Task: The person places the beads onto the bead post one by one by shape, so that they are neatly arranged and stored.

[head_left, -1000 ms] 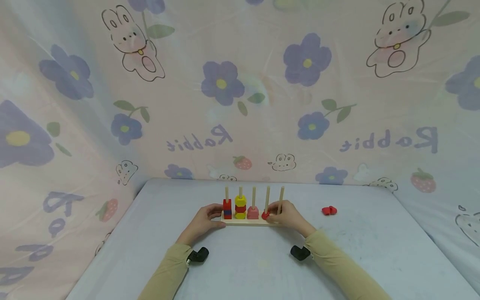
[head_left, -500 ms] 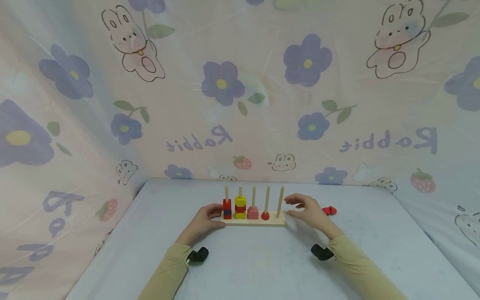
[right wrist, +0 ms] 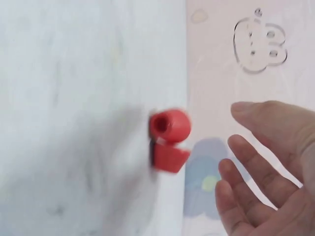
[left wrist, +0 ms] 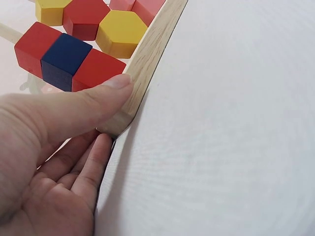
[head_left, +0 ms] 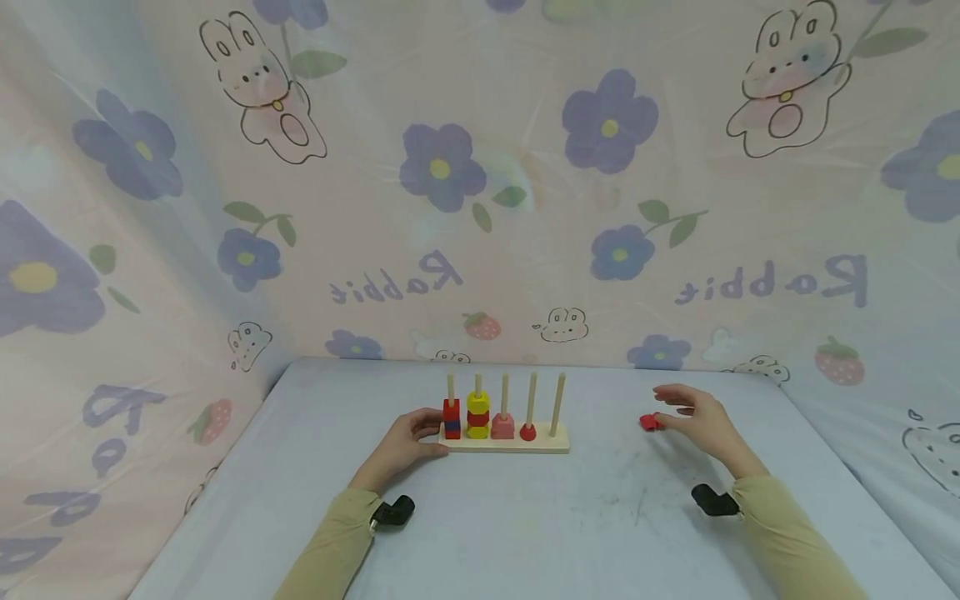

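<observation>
A wooden peg stacker (head_left: 551, 444) stands on the table with five upright pegs. My left hand (head_left: 408, 439) grips its left end, the thumb (left wrist: 106, 96) lying on the base edge and the fingers beneath the corner in the left wrist view. Red and blue blocks (left wrist: 66, 56) fill the first peg; yellow and red hexagons (head_left: 477, 417) the second. A pink piece (head_left: 503, 427) sits on the third, a small red bead (head_left: 528, 432) on the fourth. Over at the right, my right hand (head_left: 701, 421) hovers with parted fingers beside two red beads (right wrist: 172, 128), apparently not touching them.
White cloth covers the table (head_left: 525, 525), and a patterned curtain (head_left: 525, 233) rises behind its far edge. Black wrist cameras (head_left: 714, 500) hang at both sleeves. The fifth peg (head_left: 557, 404) at the stacker's right end is bare.
My right hand has left the fourth peg, where the small red bead remains, and travelled right to the loose red beads. My left hand keeps its hold on the stacker.
</observation>
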A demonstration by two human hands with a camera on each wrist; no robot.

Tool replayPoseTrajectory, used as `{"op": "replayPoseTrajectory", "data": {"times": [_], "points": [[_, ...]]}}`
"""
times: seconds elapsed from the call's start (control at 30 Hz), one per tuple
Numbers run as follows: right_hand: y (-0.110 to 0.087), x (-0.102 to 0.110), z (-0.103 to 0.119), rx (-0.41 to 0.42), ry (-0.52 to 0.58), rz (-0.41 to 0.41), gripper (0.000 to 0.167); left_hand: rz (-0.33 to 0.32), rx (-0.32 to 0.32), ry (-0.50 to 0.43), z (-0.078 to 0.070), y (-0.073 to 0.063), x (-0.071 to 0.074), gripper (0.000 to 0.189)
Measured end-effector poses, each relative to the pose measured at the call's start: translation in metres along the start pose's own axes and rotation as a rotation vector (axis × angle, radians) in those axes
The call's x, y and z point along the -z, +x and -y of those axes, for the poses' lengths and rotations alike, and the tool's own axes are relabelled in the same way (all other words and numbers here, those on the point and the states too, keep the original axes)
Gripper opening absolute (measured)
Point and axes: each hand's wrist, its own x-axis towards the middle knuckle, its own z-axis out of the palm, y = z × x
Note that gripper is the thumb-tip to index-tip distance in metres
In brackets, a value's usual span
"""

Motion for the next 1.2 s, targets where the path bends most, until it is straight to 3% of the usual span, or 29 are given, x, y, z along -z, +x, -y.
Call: {"op": "replayPoseTrajectory", "data": {"times": [0.33,0.53,0.9,1.2], "points": [[-0.009,0.002,-0.024,-0.092,-0.008,0.079,0.044,-0.005,-0.003,-0.005,-0.003,-0.001,0.000,0.058],[-0.006,-0.004,-0.032,-0.075,-0.021,0.072,0.043,0.002,0.006,-0.011,0.000,-0.001,0.000,0.059],[-0.003,-0.014,-0.033,-0.132,-0.044,0.083,0.038,0.012,-0.003,-0.013,-0.002,-0.001,0.001,0.060],[-0.006,-0.007,-0.027,-0.147,-0.058,0.075,0.040,0.016,-0.015,-0.041,-0.001,-0.001,0.002,0.059]]}}
